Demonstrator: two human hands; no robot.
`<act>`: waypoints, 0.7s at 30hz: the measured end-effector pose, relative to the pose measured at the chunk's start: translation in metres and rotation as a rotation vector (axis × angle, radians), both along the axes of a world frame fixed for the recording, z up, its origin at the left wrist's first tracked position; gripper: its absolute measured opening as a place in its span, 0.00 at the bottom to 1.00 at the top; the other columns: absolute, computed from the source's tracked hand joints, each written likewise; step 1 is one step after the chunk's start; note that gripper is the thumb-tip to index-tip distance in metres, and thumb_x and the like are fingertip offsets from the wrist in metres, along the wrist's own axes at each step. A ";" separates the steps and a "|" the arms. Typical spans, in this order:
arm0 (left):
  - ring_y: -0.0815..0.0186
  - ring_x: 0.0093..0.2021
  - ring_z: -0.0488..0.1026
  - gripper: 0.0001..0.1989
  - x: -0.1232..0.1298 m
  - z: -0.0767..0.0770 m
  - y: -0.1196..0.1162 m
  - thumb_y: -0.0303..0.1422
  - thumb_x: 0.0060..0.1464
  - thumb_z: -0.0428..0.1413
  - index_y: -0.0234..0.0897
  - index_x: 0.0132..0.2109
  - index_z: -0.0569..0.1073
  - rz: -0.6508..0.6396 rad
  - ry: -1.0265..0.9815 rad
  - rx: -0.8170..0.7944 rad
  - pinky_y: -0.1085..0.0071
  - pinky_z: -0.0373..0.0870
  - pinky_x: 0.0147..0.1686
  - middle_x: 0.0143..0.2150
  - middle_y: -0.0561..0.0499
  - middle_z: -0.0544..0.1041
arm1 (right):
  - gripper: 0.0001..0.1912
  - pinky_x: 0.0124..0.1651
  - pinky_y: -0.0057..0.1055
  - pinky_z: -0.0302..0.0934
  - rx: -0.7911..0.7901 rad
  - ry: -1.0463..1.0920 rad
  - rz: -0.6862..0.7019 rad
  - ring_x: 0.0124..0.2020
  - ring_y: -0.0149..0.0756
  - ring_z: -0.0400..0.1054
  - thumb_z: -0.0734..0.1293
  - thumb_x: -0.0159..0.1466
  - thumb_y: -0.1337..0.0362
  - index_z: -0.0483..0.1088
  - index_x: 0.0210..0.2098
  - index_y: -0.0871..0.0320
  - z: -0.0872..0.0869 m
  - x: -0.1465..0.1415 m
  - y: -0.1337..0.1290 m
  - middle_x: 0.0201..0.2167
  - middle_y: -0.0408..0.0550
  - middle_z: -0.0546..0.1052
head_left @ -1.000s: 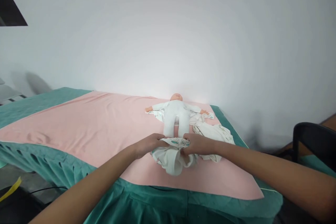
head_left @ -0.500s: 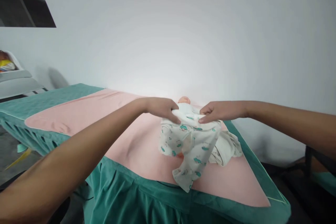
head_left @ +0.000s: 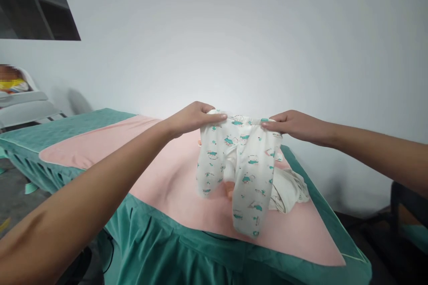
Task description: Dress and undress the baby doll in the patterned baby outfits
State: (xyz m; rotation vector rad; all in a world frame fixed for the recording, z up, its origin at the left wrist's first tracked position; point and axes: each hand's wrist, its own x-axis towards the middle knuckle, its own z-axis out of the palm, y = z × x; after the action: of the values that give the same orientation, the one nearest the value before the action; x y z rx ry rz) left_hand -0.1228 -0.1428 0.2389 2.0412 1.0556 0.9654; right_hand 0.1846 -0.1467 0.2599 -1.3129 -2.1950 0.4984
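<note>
Small white baby pants [head_left: 249, 160] with a teal print hang by their waistband between my two hands. My left hand [head_left: 197, 118] pinches the left end of the waistband, thumb in front. At the right end, my right hand [head_left: 290, 125] grips the same waistband. The two legs dangle over the pink cloth. Behind the pants lies a baby doll, mostly hidden; an orange-toned leg [head_left: 229, 189] shows between the pant legs. A crumpled white cloth [head_left: 289, 189] lies to the right of the pants.
The pink cloth [head_left: 174, 205] covers much of a bed with a green cover [head_left: 174, 254]. A pale wall [head_left: 214, 44] rises behind it. A white seat-like piece [head_left: 26, 107] stands at far left, a dark chair [head_left: 397, 205] at right.
Both hands have raised the waistband and drawn it wider apart. The pants now hang unfolded with both legs down, and the doll's head is covered from view.
</note>
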 end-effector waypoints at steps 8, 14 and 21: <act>0.71 0.26 0.62 0.17 0.034 -0.012 0.009 0.41 0.56 0.54 0.35 0.26 0.63 0.098 -0.333 0.033 0.71 0.61 0.30 0.25 0.54 0.63 | 0.16 0.44 0.42 0.66 -0.208 0.415 0.223 0.37 0.37 0.69 0.70 0.59 0.50 0.71 0.34 0.57 -0.022 -0.081 0.009 0.35 0.48 0.74; 0.65 0.46 0.69 0.11 0.045 -0.057 0.019 0.38 0.59 0.52 0.39 0.47 0.68 0.184 -0.441 0.289 0.68 0.66 0.46 0.44 0.50 0.72 | 0.13 0.38 0.37 0.64 -0.177 0.487 0.110 0.32 0.34 0.66 0.73 0.52 0.64 0.66 0.34 0.57 -0.047 -0.122 0.038 0.29 0.42 0.69; 0.59 0.47 0.71 0.21 0.056 -0.191 0.047 0.38 0.50 0.58 0.37 0.51 0.67 0.453 -0.550 -0.061 0.64 0.69 0.43 0.47 0.46 0.73 | 0.18 0.44 0.38 0.65 -0.199 0.761 0.122 0.39 0.34 0.69 0.70 0.55 0.59 0.62 0.42 0.53 -0.078 -0.136 0.085 0.38 0.42 0.71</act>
State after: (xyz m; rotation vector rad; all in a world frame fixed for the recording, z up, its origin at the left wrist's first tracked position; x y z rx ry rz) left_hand -0.0670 -0.0956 0.0482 1.3734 1.2263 1.5854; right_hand 0.0482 -0.0612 0.1815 -0.8683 -1.6089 1.0814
